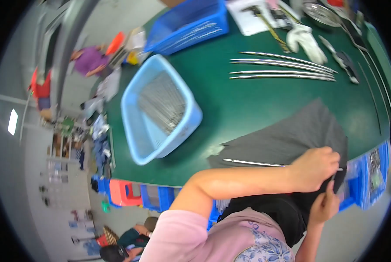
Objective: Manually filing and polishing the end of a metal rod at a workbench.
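My left hand (pixel 313 169) is closed round a thin silver metal rod (pixel 252 163), whose pointed end sticks out to the left over a dark grey cloth (pixel 278 137). The cloth lies spread at the table's near edge, bunched toward the right. Just below, my right hand (pixel 325 205) is closed with its thumb up, pinching the dark cloth by the rod's right end; its other fingers are partly hidden. Several similar metal rods (pixel 283 75) lie side by side farther back. A light-blue plastic basin (pixel 130 115) to the left holds many thin metal rods (pixel 162 102).
On the green table (pixel 221 102) stand a blue basket (pixel 186 26) and, at the far right, a white glove (pixel 307 41), a caliper (pixel 269 28), a knife-like tool (pixel 342 59) and a metal strainer (pixel 322 14). Blue bins (pixel 372 174) and a red stool (pixel 124 193) sit below. Other people are at left.
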The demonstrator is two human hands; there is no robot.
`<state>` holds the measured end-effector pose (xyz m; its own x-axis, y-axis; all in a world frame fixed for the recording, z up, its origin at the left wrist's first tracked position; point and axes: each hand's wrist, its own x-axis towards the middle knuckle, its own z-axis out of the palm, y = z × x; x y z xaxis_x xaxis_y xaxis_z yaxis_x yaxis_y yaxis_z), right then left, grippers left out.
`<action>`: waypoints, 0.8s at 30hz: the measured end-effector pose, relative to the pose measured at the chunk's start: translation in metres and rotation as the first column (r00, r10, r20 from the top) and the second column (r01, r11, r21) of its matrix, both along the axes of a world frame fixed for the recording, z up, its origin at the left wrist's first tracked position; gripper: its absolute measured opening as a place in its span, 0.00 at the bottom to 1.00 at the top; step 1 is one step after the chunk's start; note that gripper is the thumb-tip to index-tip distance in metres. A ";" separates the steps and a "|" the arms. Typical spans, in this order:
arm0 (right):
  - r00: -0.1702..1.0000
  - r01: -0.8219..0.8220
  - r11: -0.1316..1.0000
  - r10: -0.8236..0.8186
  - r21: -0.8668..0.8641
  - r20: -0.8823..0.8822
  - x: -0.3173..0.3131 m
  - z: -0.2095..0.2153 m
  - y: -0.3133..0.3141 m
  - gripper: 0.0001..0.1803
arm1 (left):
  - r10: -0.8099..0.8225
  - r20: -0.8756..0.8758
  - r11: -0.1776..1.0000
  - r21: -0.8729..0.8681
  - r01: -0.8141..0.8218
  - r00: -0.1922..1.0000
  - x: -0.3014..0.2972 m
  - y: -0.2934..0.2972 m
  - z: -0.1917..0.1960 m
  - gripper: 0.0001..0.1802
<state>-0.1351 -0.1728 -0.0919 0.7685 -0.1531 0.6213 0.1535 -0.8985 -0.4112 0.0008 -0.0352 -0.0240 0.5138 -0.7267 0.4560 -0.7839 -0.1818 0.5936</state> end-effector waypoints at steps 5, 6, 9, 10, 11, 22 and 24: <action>0.995 -0.041 0.996 0.033 0.079 0.096 0.014 -0.013 -0.004 0.24 | 0.054 0.029 0.998 -0.013 -0.054 0.998 -0.008 -0.003 -0.009 0.07; 0.996 -0.058 0.994 0.063 0.088 -0.057 -0.007 0.000 -0.010 0.22 | 0.043 0.017 0.999 0.010 -0.043 0.999 -0.012 -0.006 -0.009 0.07; 0.999 -0.025 0.999 0.024 0.021 0.025 0.009 0.005 -0.022 0.20 | -0.004 0.007 1.000 -0.012 0.004 1.000 -0.008 -0.015 -0.009 0.07; 1.000 0.003 1.000 -0.003 0.006 -0.010 0.018 0.013 -0.023 0.19 | -0.034 -0.011 0.999 -0.042 0.034 0.999 -0.007 -0.017 -0.004 0.07; 0.996 -0.008 0.998 0.002 0.061 0.092 0.031 0.017 -0.012 0.18 | -0.025 -0.006 0.997 -0.073 0.024 1.000 -0.006 -0.013 -0.002 0.07; 0.986 -0.001 0.999 -0.007 0.042 0.169 0.044 0.020 0.021 0.17 | -0.020 0.033 0.999 0.050 0.018 0.999 0.016 0.012 0.017 0.07; 0.983 0.036 0.998 -0.047 0.060 0.179 0.022 0.001 0.026 0.21 | 0.006 0.012 1.000 0.004 -0.006 1.000 0.013 0.010 0.014 0.10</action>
<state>-0.1127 -0.1470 -0.0913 0.6367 -0.2208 0.7388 0.1928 -0.8821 -0.4298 0.0136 -0.0254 -0.0095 0.5129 -0.7253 0.4593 -0.7896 -0.1887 0.5838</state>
